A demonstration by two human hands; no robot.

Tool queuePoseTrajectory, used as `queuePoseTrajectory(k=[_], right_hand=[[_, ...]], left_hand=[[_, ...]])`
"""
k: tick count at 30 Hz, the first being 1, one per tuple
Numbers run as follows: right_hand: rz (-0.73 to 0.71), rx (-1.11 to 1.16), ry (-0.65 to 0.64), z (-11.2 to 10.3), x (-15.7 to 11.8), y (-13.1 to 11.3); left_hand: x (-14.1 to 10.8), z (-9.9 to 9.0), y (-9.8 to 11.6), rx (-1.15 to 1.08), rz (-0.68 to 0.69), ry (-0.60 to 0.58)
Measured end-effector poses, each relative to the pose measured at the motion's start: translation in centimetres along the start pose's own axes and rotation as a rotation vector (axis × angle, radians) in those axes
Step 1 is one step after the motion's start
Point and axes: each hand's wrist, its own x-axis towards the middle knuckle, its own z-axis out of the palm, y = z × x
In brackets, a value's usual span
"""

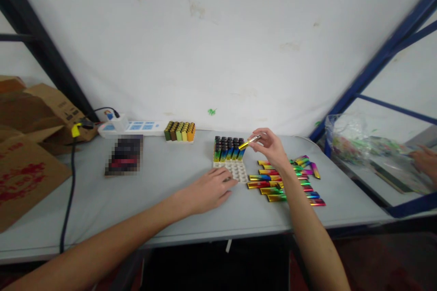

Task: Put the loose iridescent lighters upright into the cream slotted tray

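A white tray (240, 173) with rows of small holes sits mid-table. Its back rows are filled with upright black-topped lighters (228, 149), blue to yellow along their bodies; the front holes show bare. My left hand (215, 188) lies at the tray's front left corner, fingers stretched out and touching its edge. Above the tray's right side, my right hand (269, 145) pinches a shiny gold lighter (246, 144) with a silvery end, held tilted near the standing ones. Under my right forearm lie several loose metallic rainbow lighters (273, 183), side by side in a rough pile.
Farther back left stands another block of lighters (180, 131), green to orange. A power strip (143, 127) runs along the wall, with a blurred dark box (124, 155) before it. Cardboard and a paper bag (27, 177) crowd the left. Past the blue frame (368, 72), another person's hand (425, 161) shows.
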Motion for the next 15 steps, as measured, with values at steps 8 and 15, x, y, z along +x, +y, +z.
queuePoseTrajectory(k=[8, 15], right_hand=[[0.014, -0.039, -0.223, 2.4, -0.6, 0.4], [-0.078, -0.272, -0.276, 3.8, -0.7, 0.8]], left_hand=[[0.0, -0.1, 0.1, 0.006, -0.011, -0.007], [0.0, -0.3, 0.2, -0.008, -0.018, -0.009]])
